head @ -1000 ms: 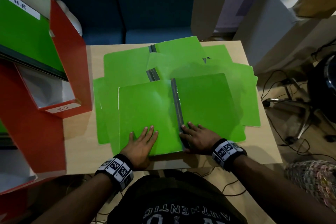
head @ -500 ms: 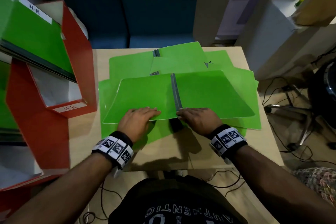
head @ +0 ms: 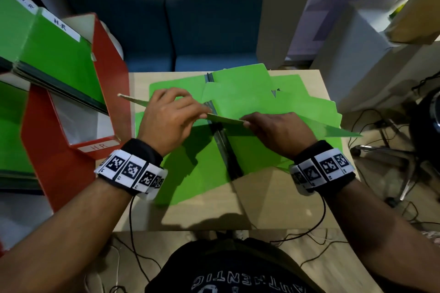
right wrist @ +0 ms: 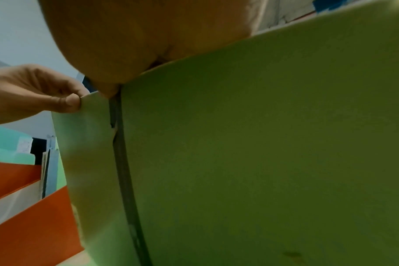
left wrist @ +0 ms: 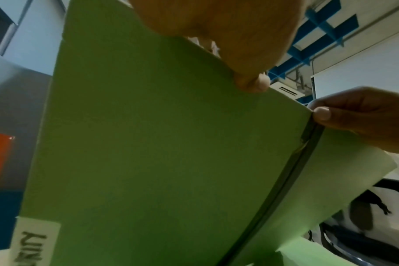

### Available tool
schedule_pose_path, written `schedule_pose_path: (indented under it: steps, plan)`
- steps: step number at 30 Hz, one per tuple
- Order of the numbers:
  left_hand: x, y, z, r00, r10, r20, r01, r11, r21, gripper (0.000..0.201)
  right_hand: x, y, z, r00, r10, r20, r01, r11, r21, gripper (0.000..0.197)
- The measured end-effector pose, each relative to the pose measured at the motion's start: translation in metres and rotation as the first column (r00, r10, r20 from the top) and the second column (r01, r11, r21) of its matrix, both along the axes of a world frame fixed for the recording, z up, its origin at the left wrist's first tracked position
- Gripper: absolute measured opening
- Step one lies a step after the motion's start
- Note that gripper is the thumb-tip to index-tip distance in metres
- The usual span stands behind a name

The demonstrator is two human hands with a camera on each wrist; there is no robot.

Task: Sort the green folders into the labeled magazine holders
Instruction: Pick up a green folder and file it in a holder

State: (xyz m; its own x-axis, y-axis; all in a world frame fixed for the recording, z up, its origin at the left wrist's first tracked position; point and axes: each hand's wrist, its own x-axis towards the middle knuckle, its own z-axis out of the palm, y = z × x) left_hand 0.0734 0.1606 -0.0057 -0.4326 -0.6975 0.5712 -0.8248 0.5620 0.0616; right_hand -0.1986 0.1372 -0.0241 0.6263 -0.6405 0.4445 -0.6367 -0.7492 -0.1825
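The left hand (head: 166,119), at centre left of the head view, pinches the near edge of the left cover of the lifted folder (head: 333,129), thumb under and fingers over. The right hand (head: 278,133), at centre right, pinches the near edge of the right cover in the same way, just beside the dark spine (left wrist: 285,180). Between them the lifted folder hangs open above the table (head: 273,197), seen almost edge-on.

Handling, judged from the views: the lifted folder is thin card, light, and moderately stiff. The right cover bows slightly in the right wrist view, so expect sag when it is held by one edge only. The spine is the stiffest part; a grip close to it on each side gives the best control. The surface looks smooth, so a firm pinch is advised. Closing the covers before insertion should prevent them from catching.

A white label (left wrist: 32,241) shows at the lower left of the left wrist view; its writing cannot be read with certainty.

Beyond the hands, the remaining folders (head: 238,93) lie open and overlapping on the table in the middle of the frame.

At the left of the frame stands a red magazine holder (head: 112,83) with a front tag marked HR (head: 98,146). Green folders with HR tabs (head: 59,25) already stand in it.
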Motion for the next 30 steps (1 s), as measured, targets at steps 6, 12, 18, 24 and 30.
schedule_pose_path:
  steps: [6, 12, 18, 24, 30]
  plan:
    - [-0.017, -0.020, 0.011, 0.981, 0.122, -0.148, -0.134, 0.988, -0.076, 0.029, 0.007, -0.014, 0.019, 0.998, -0.051, 0.021, 0.051, 0.999, -0.004, 0.035]
    - [-0.030, -0.026, 0.009, 0.924, 0.146, -0.354, -0.168, 0.985, -0.031, 0.091, 0.013, -0.023, 0.040, 0.985, -0.090, 0.146, 0.086, 0.996, 0.034, 0.029]
    - [-0.033, -0.024, -0.016, 0.874, 0.152, -0.463, -0.156, 0.987, 0.028, 0.111, 0.026, -0.029, 0.049, 0.990, -0.096, 0.099, 0.096, 0.995, 0.003, 0.043]
    - [-0.042, -0.007, -0.057, 0.871, 0.336, -0.358, -0.201, 0.909, 0.366, 0.111, 0.041, -0.035, 0.060, 0.987, -0.048, 0.156, 0.058, 0.997, -0.056, 0.034]
    - [-0.048, -0.001, -0.074, 0.815, 0.353, -0.460, -0.095, 0.864, 0.495, 0.107, 0.056, -0.036, 0.071, 0.953, 0.044, 0.300, -0.067, 0.996, 0.065, 0.041]
